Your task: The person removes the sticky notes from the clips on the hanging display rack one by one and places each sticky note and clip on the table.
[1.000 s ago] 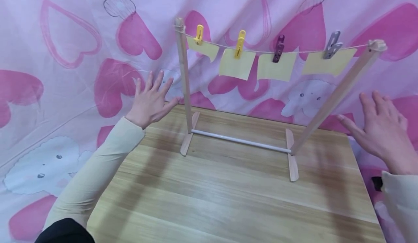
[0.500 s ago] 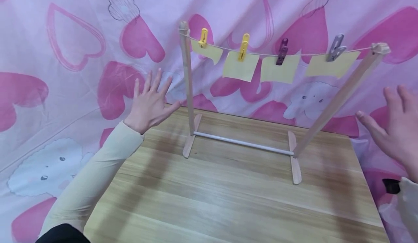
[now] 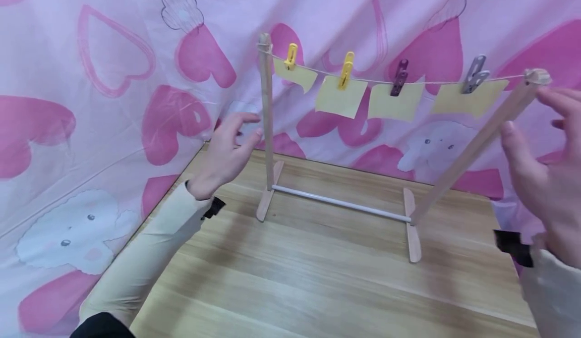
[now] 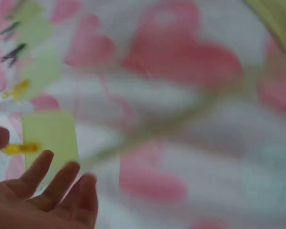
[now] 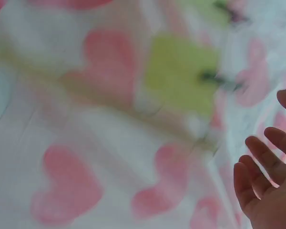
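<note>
"Pale wood makes up the rack point(image 3: 340, 203); it stands on the table point(image 3: 295, 287), between the two hands; where is it from the left hand point(image 3: 225, 146)?"

"Its left post point(image 3: 267, 111) is at two to three o'clock, just beside the fingertips; whether they touch it I cannot tell; the fingers bend loosely, and the gap between thumb and forefinger faces the post."

"And the right hand point(image 3: 551, 176)?"

"Thumb and fingers are spread and gently bent; the right post point(image 3: 473, 152) lies between nine and ten o'clock from it, its upper end near the fingertips; I cannot tell about contact there either."

"What hangs on the string point(image 3: 374, 81)?"

"Four yellow papers point(image 3: 341, 98), each under a clip; going from nine o'clock towards three: a first yellow clip point(image 3: 291, 56), a second yellow clip point(image 3: 346, 70), a dark purple clip point(image 3: 399, 78), a grey clip point(image 3: 475, 75); the first is at one o'clock from the left hand, the grey one at eleven from the right."

"Lower down?"

"A white rod point(image 3: 317, 198) runs between the two wooden feet point(image 3: 413, 244), at four o'clock from the left hand; behind everything hangs a pink, heart-patterned curtain point(image 3: 240, 5)."
</note>
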The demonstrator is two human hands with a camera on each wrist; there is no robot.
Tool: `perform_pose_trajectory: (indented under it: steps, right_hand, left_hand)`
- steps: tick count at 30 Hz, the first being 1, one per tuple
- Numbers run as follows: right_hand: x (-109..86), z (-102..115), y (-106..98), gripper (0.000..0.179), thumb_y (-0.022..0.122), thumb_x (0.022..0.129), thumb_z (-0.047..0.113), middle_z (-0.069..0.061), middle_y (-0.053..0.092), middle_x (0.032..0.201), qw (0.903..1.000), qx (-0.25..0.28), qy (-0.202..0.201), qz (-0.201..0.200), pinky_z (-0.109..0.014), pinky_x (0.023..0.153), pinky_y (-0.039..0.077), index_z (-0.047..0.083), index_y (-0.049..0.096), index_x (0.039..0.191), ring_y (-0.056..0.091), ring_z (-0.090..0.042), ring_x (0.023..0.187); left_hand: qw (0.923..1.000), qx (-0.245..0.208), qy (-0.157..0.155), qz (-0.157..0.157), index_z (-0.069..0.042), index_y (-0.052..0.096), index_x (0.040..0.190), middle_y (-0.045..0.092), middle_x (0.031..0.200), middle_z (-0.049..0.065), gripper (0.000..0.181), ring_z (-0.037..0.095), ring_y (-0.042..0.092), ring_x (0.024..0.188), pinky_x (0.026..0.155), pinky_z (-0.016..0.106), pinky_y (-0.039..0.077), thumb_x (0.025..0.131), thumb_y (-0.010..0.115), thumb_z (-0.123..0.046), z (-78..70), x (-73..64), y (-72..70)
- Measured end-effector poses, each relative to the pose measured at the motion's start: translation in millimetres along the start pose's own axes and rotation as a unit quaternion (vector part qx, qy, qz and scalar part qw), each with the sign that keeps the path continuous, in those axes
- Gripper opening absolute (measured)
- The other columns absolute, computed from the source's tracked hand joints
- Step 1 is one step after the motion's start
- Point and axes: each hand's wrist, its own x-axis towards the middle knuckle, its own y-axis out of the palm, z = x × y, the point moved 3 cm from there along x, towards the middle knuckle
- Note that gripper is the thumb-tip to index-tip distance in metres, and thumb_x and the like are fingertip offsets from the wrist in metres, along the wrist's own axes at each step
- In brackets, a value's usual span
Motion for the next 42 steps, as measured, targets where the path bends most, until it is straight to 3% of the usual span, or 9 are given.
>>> perform_pose_trajectory:
  steps: [2, 5, 11, 13, 19, 25, 28, 36, 42]
  right_hand:
    - [5.3, 21.0, 12.5, 0.048, 0.063, 0.087, 0.035, -0.001, 0.065, 0.125, 0.9988, 0.024, -0.039, -0.019, -0.018, 0.100, 0.031, 0.005, 0.063, 0.124, 0.053, -0.017, 0.117]
    - [12.6, 51.8, 34.6, 0.043, 0.064, 0.085, 0.034, -0.016, 0.070, 0.112, 0.9937, 0.048, -0.097, -0.029, -0.022, 0.096, 0.033, 0.003, 0.068, 0.114, 0.056, -0.035, 0.098]
    - [17.8, 100.7, 76.5, 0.035, 0.066, 0.086, 0.012, -0.021, 0.066, 0.110, 0.9767, 0.087, -0.180, 0.080, -0.016, 0.078, 0.038, -0.004, 0.062, 0.117, 0.057, -0.034, 0.092]
    - [18.6, 111.2, 88.2, 0.037, 0.066, 0.087, 0.008, -0.021, 0.064, 0.110, 0.9699, 0.087, -0.196, 0.115, -0.016, 0.073, 0.040, -0.005, 0.059, 0.120, 0.058, -0.030, 0.091]
    - [23.0, 129.4, 115.7, 0.040, 0.067, 0.088, 0.011, -0.020, 0.060, 0.108, 0.9670, 0.101, -0.172, 0.159, -0.025, 0.064, 0.044, -0.004, 0.057, 0.124, 0.057, -0.023, 0.077]
    - [33.0, 142.9, 135.9, 0.046, 0.064, 0.091, 0.016, -0.016, 0.058, 0.120, 0.9666, 0.094, -0.103, 0.215, -0.030, 0.068, 0.050, 0.001, 0.051, 0.133, 0.059, -0.021, 0.088]
    - [40.1, 149.0, 146.1, 0.049, 0.063, 0.092, 0.017, -0.016, 0.055, 0.127, 0.9639, 0.093, -0.084, 0.235, -0.032, 0.076, 0.050, 0.001, 0.048, 0.136, 0.061, -0.022, 0.093]
    - [49.1, 159.8, 169.8, 0.058, 0.063, 0.093, 0.016, -0.015, 0.048, 0.138, 0.9571, 0.112, -0.041, 0.264, -0.029, 0.082, 0.048, 0.001, 0.039, 0.143, 0.061, -0.021, 0.089]
    - [56.5, 163.1, 178.0, 0.063, 0.061, 0.093, 0.013, -0.015, 0.043, 0.144, 0.9568, 0.111, -0.038, 0.266, -0.029, 0.088, 0.046, 0.001, 0.032, 0.147, 0.058, -0.021, 0.088]
  left_hand:
    - [0.9931, -0.100, -0.050, 0.035, -0.005, 0.058, 0.126, 0.059, 0.128, 0.012, 0.035, 0.026, 0.056, 0.115, 0.096, 0.042, 0.045, 0.098, 0.052, -0.025, -5.4, 1.5, 12.7]
    - [0.9609, -0.240, -0.120, 0.069, -0.003, 0.057, 0.127, 0.060, 0.130, 0.012, 0.034, 0.024, 0.056, 0.120, 0.101, 0.041, 0.044, 0.101, 0.047, -0.022, -10.1, 6.2, 34.1]
    - [0.8362, -0.501, -0.212, 0.071, -0.001, 0.049, 0.132, 0.060, 0.127, 0.009, 0.037, 0.020, 0.057, 0.115, 0.093, 0.030, 0.043, 0.103, 0.037, -0.021, -11.8, 16.8, 70.1]
    - [0.8123, -0.533, -0.233, 0.049, -0.002, 0.048, 0.133, 0.059, 0.129, 0.010, 0.038, 0.016, 0.057, 0.110, 0.085, 0.026, 0.041, 0.102, 0.037, -0.022, -10.5, 20.2, 78.9]
    - [0.7865, -0.560, -0.259, -0.023, -0.003, 0.048, 0.132, 0.053, 0.141, 0.014, 0.039, 0.018, 0.054, 0.113, 0.085, 0.025, 0.038, 0.100, 0.040, -0.023, -10.2, 28.6, 94.2]
    - [0.7538, -0.605, -0.250, -0.053, -0.003, 0.041, 0.140, 0.052, 0.142, 0.014, 0.046, 0.027, 0.049, 0.128, 0.087, 0.027, 0.038, 0.101, 0.035, -0.026, -15.8, 44.1, 96.7]
    - [0.7266, -0.637, -0.250, -0.066, -0.004, 0.042, 0.139, 0.056, 0.136, 0.011, 0.046, 0.025, 0.051, 0.126, 0.090, 0.028, 0.038, 0.100, 0.036, -0.027, -18.5, 52.4, 97.3]
    - [0.6553, -0.718, -0.220, -0.081, -0.016, 0.061, 0.100, 0.063, 0.110, 0.000, 0.023, 0.016, 0.057, 0.101, 0.088, 0.026, 0.039, 0.097, 0.039, -0.025, -30.6, 65.1, 98.4]
    - [0.6452, -0.738, -0.185, -0.070, -0.018, 0.060, 0.105, 0.064, 0.122, 0.000, 0.024, 0.018, 0.057, 0.111, 0.096, 0.031, 0.040, 0.098, 0.038, -0.026, -37.0, 67.5, 93.8]
